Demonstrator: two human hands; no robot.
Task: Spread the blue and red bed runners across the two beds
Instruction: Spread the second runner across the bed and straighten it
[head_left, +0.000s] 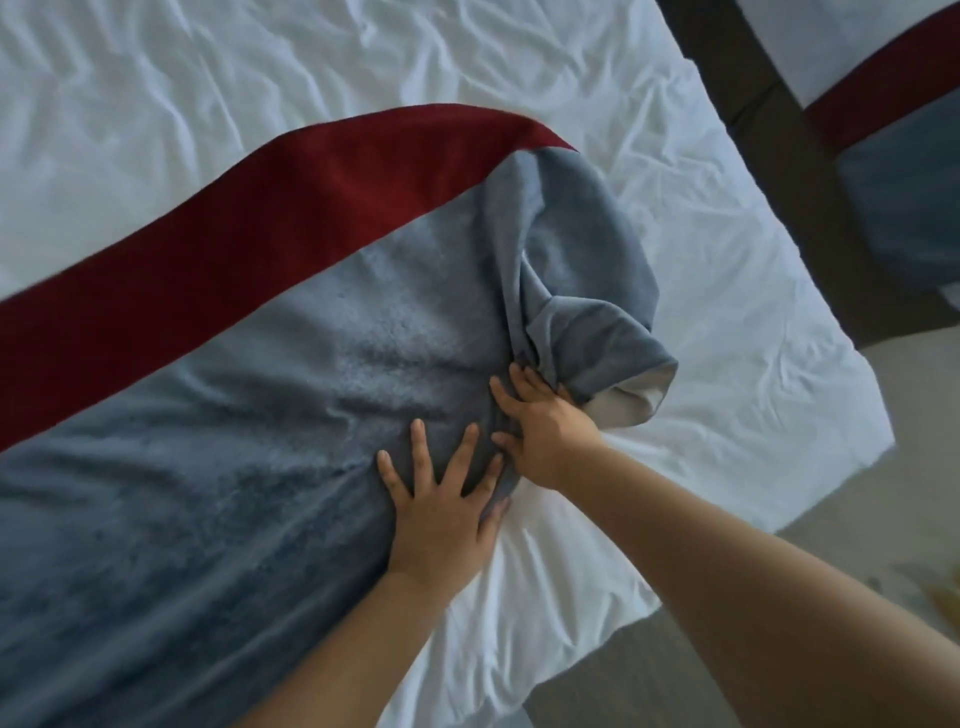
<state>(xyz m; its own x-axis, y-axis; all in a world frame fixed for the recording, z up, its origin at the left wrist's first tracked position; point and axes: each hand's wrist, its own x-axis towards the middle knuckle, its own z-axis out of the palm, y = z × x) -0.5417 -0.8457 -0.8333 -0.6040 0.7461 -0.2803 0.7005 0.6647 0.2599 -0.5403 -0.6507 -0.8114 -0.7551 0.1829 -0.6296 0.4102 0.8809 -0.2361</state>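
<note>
A blue bed runner with a red band (223, 415) lies across the near bed (727, 291), which has a wrinkled white sheet. Its right end is bunched and folded back on itself, showing a pale underside. My left hand (441, 499) presses flat on the blue cloth with fingers spread, near the runner's front edge. My right hand (540, 431) grips the bunched folds of the runner's end, just right of the left hand. On the second bed (810, 57) at the top right lies another blue and red runner (898, 171), hanging over its side.
A dark gap of floor (779, 171) separates the two beds. Pale floor (883, 493) shows past the near bed's corner at the right, with a blurred yellowish thing (935, 587) at the right edge.
</note>
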